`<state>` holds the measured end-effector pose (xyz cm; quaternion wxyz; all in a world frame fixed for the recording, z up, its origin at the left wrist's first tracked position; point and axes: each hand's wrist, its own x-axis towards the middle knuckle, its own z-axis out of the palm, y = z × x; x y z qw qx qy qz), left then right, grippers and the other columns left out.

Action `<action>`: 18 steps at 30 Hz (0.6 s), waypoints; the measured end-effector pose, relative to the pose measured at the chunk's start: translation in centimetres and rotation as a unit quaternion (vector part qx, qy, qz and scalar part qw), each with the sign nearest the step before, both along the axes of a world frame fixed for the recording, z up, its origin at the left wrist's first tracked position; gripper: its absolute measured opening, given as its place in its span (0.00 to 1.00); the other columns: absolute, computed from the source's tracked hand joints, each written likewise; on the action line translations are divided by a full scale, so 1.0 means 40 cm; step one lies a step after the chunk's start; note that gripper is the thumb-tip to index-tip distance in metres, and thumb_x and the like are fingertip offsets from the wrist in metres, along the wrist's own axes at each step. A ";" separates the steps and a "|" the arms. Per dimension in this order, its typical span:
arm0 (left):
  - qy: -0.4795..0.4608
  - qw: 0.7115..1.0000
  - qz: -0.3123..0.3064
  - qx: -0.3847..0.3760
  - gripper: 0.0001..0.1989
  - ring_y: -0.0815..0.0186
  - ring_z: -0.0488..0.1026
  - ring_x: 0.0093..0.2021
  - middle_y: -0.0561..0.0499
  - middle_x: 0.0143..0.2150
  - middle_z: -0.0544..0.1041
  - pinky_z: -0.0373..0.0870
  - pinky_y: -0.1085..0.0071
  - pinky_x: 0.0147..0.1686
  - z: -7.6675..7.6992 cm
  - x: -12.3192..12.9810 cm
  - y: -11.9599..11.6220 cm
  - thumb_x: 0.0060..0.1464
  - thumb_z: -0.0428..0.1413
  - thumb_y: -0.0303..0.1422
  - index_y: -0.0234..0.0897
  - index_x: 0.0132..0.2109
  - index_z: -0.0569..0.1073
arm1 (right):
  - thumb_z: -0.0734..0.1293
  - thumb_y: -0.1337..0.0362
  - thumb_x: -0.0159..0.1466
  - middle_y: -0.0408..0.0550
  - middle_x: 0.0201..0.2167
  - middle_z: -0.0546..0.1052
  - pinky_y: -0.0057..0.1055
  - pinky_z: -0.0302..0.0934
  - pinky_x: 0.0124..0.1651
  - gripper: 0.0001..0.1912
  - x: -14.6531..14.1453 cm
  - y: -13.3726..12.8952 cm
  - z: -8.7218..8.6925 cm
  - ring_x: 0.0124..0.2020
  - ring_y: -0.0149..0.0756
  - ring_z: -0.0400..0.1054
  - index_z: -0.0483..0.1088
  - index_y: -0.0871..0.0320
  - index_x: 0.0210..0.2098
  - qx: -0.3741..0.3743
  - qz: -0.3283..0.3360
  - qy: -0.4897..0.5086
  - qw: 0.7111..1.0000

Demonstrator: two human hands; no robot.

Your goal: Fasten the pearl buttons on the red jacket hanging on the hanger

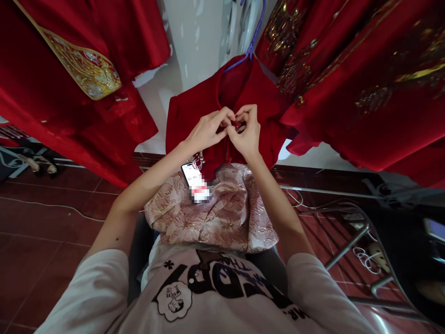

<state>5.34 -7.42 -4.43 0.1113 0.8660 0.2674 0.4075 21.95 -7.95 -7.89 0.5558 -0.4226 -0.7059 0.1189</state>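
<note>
A red jacket [194, 109] hangs in front of me on a purple hanger [251, 50], its neck opening facing me. My left hand [208, 129] and my right hand [248, 133] meet at the jacket's front opening, just below the neckline. Both have thumb and fingers pinched together on a small red piece of the front edge. Fingertips partly hide that piece, so its exact form is unclear. Below them, a pink-gold brocade cloth [225, 213] covers my lap. On it lies a phone [196, 178] with a lit screen, beside a string of clear beads [199, 160].
Red embroidered garments [132, 41] hang close on the left, and more red garments [389, 102] hang on the right. A black chair with metal legs [351, 243] stands at the right. Cables [73, 208] cross the red tiled floor [45, 260]; shoes [45, 166] lie at far left.
</note>
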 end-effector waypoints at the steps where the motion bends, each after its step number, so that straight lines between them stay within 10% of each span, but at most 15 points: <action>1: -0.027 1.000 0.006 -0.009 0.12 0.63 0.78 0.44 0.49 0.43 0.78 0.75 0.65 0.48 -0.009 0.006 -0.010 0.58 0.60 0.27 0.41 0.49 0.74 | 0.67 0.52 0.65 0.45 0.39 0.74 0.39 0.72 0.44 0.25 -0.005 0.004 -0.004 0.41 0.39 0.72 0.61 0.49 0.58 -0.008 -0.004 0.007 1.000; 11: -0.257 0.940 0.070 -0.215 0.10 0.68 0.78 0.46 0.45 0.52 0.75 0.78 0.73 0.39 -0.208 0.068 -0.035 0.72 0.45 0.33 0.44 0.56 0.64 | 0.68 0.57 0.63 0.55 0.60 0.62 0.42 0.72 0.52 0.39 -0.001 -0.068 -0.092 0.55 0.42 0.67 0.45 0.47 0.67 -0.039 0.022 0.031 0.999; 18: -0.273 0.911 0.036 -0.308 0.11 0.68 0.80 0.43 0.45 0.48 0.79 0.78 0.70 0.43 -0.217 0.074 -0.067 0.72 0.43 0.33 0.42 0.53 0.69 | 0.66 0.66 0.59 0.61 0.67 0.55 0.57 0.62 0.64 0.41 -0.014 -0.126 -0.105 0.69 0.54 0.54 0.48 0.53 0.69 -0.024 -0.004 -0.076 0.997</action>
